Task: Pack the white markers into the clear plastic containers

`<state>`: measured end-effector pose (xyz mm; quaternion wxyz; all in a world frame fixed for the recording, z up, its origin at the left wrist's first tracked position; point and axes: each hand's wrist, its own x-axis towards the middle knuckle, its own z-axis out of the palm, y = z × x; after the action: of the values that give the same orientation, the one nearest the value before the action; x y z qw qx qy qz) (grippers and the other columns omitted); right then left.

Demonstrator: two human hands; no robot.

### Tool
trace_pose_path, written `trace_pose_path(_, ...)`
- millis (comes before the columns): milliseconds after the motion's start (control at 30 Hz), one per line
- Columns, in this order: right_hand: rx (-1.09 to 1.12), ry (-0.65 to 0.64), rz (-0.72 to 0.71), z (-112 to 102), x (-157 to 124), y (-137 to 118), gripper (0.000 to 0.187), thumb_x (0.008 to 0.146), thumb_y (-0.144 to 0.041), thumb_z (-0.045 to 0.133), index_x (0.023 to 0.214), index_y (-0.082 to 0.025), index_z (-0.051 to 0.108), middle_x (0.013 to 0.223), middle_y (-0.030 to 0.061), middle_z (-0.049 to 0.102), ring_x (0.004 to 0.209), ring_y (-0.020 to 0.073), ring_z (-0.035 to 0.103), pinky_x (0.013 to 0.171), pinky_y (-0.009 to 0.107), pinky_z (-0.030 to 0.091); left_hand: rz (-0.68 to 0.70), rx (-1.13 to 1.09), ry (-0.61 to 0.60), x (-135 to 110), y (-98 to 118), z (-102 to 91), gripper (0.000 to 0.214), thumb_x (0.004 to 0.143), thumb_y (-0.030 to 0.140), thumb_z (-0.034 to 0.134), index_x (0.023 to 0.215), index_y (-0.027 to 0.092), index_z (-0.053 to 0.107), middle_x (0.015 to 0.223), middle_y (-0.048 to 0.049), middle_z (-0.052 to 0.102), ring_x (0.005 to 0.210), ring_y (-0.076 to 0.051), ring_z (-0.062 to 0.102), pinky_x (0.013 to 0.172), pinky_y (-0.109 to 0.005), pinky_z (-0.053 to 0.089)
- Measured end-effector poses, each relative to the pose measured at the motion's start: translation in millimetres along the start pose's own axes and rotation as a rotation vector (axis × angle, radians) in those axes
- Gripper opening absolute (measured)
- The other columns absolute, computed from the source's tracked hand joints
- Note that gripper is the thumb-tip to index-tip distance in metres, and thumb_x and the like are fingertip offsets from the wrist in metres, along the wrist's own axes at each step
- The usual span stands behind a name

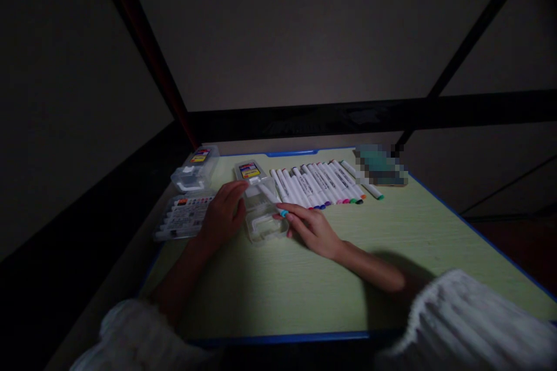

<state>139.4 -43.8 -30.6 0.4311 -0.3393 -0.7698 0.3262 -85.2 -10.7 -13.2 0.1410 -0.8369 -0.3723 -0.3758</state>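
My right hand [314, 231] pinches a white marker [270, 194] near its light-blue end. The marker slants over the open clear plastic case [267, 239], its far part lying across the case's upper half. Beside the left edge of that case is my left hand [223, 210], its fingers curved and its thumb held apart from them. Nothing shows between those fingers; whether the fingertips touch the case I cannot tell. Just right of the case, a row of white markers [319, 182] with variously coloured ends lies side by side on the light green tabletop [313, 295].
A clear case with a coloured label [201, 165] stands at the back left. In front of it lies a flat pack of markers [185, 217]. Another labelled lid or case [250, 169] sits behind the open one. A pixelated, phone-like flat object [380, 165] lies at the back right.
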Motion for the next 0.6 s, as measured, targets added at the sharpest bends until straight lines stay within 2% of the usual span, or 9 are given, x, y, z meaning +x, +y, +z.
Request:
trace_pose_path(200,0.000,0.033,0.055,1.6,0.9,3.6,0.034,0.090,-0.029,0.039,0.115,-0.014,0.057,0.080,0.0048,0.071,0.039,0.0064,0.047,0.045,0.020,0.042,0.006,0.002,0.005,-0.6,-0.7,0.7,0.034,0.082,0.008,0.042,0.114,0.016,0.047,0.111,-0.0104,0.056,0.106,-0.020,0.053,0.090,-0.036,0.047)
trace_pose_path(400,-0.036,0.005,0.062,1.4,2.5,6.3,0.037,0.090,-0.028,0.038,0.116,-0.011,0.058,0.064,0.0024,0.066,0.041,0.0074,0.044,0.046,0.021,0.038,-0.003,0.008,-0.010,0.0,-0.2,1.5,0.033,0.082,0.009,0.042,0.114,0.016,0.048,0.111,-0.0100,0.056,0.105,-0.020,0.053,0.090,-0.036,0.047)
trace_pose_path(600,0.003,-0.039,0.066,2.3,3.4,6.7,0.037,0.089,-0.026,0.038,0.119,-0.012,0.056,0.084,0.0058,0.070,0.041,0.0056,0.043,0.044,0.020,0.037,0.001,0.014,-0.009,0.2,-0.6,1.9,0.033,0.082,0.009,0.042,0.114,0.016,0.048,0.111,-0.0104,0.056,0.106,-0.020,0.053,0.090,-0.036,0.047)
